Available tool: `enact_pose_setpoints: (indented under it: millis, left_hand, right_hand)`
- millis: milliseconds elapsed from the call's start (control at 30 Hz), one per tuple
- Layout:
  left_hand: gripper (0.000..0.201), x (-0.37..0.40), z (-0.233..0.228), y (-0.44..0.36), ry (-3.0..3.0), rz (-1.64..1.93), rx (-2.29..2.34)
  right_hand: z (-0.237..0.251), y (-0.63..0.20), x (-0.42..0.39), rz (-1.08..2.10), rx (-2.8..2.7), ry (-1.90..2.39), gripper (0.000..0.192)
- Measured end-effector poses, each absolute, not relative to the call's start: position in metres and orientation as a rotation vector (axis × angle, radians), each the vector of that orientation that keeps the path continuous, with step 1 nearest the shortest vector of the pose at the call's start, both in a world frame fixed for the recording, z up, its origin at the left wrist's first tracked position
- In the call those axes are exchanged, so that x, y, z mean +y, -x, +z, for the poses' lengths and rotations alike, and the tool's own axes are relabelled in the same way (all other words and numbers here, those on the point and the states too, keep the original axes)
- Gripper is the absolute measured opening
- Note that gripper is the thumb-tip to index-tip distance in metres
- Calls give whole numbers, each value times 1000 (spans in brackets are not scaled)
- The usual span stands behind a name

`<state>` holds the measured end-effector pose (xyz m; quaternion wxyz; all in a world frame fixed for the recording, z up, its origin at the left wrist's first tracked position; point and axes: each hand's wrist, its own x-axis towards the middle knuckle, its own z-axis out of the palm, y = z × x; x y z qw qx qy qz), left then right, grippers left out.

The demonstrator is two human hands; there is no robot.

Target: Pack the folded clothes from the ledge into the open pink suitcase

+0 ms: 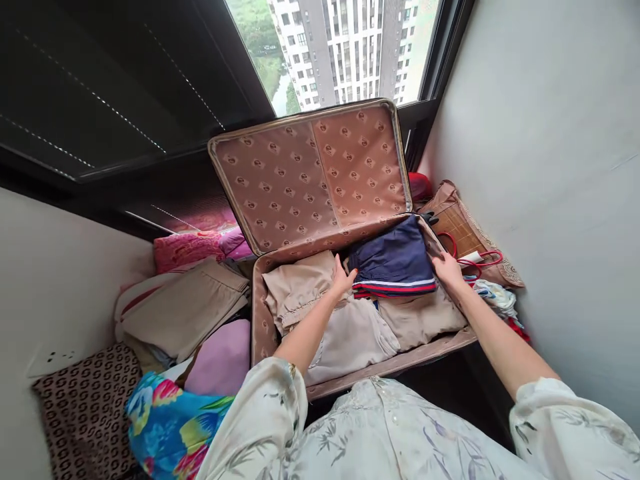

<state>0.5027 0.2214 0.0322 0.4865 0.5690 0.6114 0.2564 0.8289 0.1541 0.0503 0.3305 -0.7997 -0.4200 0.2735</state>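
Observation:
An open suitcase (260,313) with a patterned pink lining lies in front of me, its lid (310,173) propped up against the window. Inside lie folded beige clothes (345,333). On top of them at the far right sits a folded navy garment (393,260) with red and white stripes along its edge. My left hand (343,279) rests at the garment's left side and my right hand (447,270) at its right side, both touching it with fingers flat.
Left of the suitcase is a pile of folded clothes: beige (185,310), pink (187,248), lilac (220,363) and a bright floral fabric (170,427). A brown patterned cushion (85,413) lies at the lower left. A woven bag (465,230) with red handles sits by the right wall.

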Motion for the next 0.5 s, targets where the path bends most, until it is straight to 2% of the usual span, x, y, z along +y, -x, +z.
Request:
enact_pose_setpoints:
  millis: [100, 200, 300, 367, 500]
  left_hand:
    - [90, 207, 11, -515, -1827, 302, 1620]
    - [87, 194, 3, -529, -2232, 65, 1475]
    - [89, 194, -5, -547, -2472, -74, 1310]
    - [88, 197, -17, -559, -2523, -164, 1223]
    - [85, 200, -47, -568, -2501, -291, 1177]
  right_hand:
    - [20, -805, 133, 429, -1481, 2269, 65]
    - [3, -773, 130, 228, -1869, 2222, 68]
    - [-7, -765, 164, 92, -2050, 2189, 72]
    - [-17, -775, 198, 90, -2101, 2215, 73]
    - [-50, -795, 255, 360, -2173, 2345, 75]
